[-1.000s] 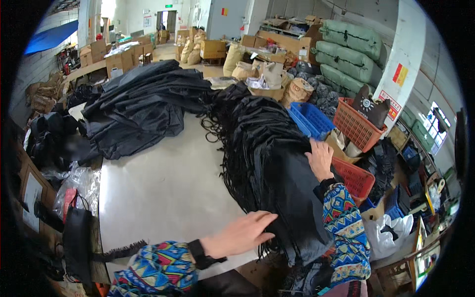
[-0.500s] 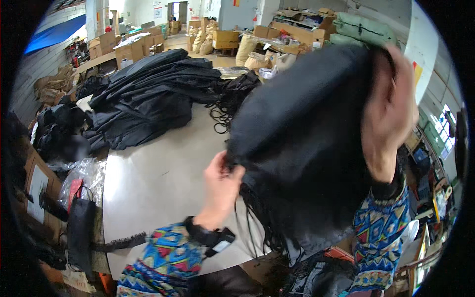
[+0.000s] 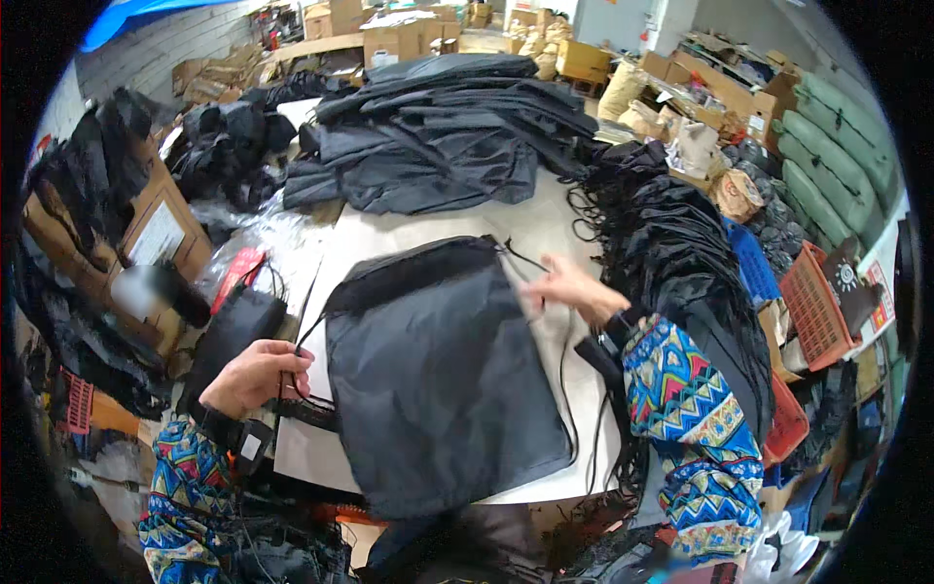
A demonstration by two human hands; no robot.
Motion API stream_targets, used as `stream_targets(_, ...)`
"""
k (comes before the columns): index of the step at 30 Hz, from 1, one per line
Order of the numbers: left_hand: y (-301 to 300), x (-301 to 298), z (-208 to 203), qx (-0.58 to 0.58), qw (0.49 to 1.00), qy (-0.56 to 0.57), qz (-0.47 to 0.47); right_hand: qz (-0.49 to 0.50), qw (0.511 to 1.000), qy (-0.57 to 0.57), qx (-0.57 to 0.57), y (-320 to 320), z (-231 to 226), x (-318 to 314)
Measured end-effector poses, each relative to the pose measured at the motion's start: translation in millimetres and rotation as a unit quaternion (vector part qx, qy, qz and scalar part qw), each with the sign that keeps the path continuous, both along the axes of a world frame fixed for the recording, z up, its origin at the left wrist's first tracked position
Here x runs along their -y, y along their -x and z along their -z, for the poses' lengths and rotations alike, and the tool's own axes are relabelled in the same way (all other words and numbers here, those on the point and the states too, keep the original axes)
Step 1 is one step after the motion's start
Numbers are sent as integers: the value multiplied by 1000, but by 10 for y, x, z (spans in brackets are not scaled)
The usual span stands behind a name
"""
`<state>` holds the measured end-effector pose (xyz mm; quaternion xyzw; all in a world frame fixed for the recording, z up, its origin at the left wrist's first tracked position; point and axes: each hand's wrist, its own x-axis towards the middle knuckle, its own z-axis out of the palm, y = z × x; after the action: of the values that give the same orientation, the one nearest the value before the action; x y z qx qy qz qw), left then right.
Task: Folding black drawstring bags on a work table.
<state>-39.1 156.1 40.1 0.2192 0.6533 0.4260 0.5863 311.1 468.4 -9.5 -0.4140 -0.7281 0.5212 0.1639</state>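
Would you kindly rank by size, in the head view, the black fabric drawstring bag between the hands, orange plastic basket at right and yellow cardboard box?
Largest: black drawstring bag
Then: orange basket
Smallest: yellow box

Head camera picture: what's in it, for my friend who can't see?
A black drawstring bag lies spread over a pale table. The person's left hand holds a cord at one side; the right hand is by the upper right corner. A black fabric heap lies behind, another black pile to the right.

Pale tabletop (image 3: 550,219): black drawstring bag (image 3: 443,380), cloth pile (image 3: 438,146), corded heap (image 3: 691,243).
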Motion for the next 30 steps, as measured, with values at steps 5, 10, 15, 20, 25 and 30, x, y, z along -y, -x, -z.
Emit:
stream_targets(5, 13, -254, 41, 208, 968, -89, -109, -44, 977, 74, 194, -39, 72, 381)
stream_targets(10, -467, -827, -193, -244, 954, -48, 167, -29, 999, -16, 37, 292, -164, 594)
stream_targets(15, -439, -126, 261, -611, 738, -53, 280, -58, 885, -311, 343, -119, 297, 633)
stream_targets(20, -503, 267, 659, -529, 795, -102, 279, -24, 948, -177, 265, -125, 130, 590)
stream_targets(25, -789, -204, 833, -476, 834, -204, 193, -41, 909, -314, 271, 338, 234, 891)
stream_targets(30, -1168, -355, 738, -532, 768, -298, 193, -14, 897, -332, 292, 199, 236, 697)
